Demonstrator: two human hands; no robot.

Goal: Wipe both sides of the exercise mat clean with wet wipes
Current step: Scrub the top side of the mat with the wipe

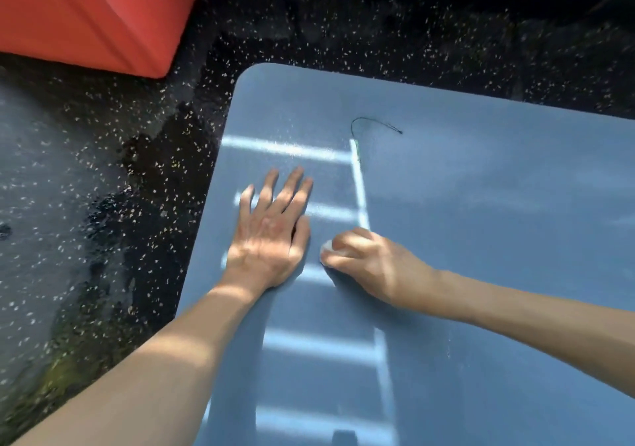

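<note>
Lit by hard daylight from the left, thrown as pale ladder-like bars across the mat (481,188). Drops dark shadows right of the left hand (271,236) and under the right hand (371,263). Bleaches the wipe (326,247) gripped there. Glares grey off the speckled floor (44,177) at left. Smears softly throughout; stretches toward the bottom corners; dims along the top edge.

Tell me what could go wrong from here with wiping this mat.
1. The wet wipe is bunched small in the right hand, so strokes may leave unwiped strips on the mat.
2. The dark thread lying beyond the hands might get dragged around rather than lifted off.
3. A stroke running past the mat's edge beside the left hand could pick up grit from the speckled floor.
</note>
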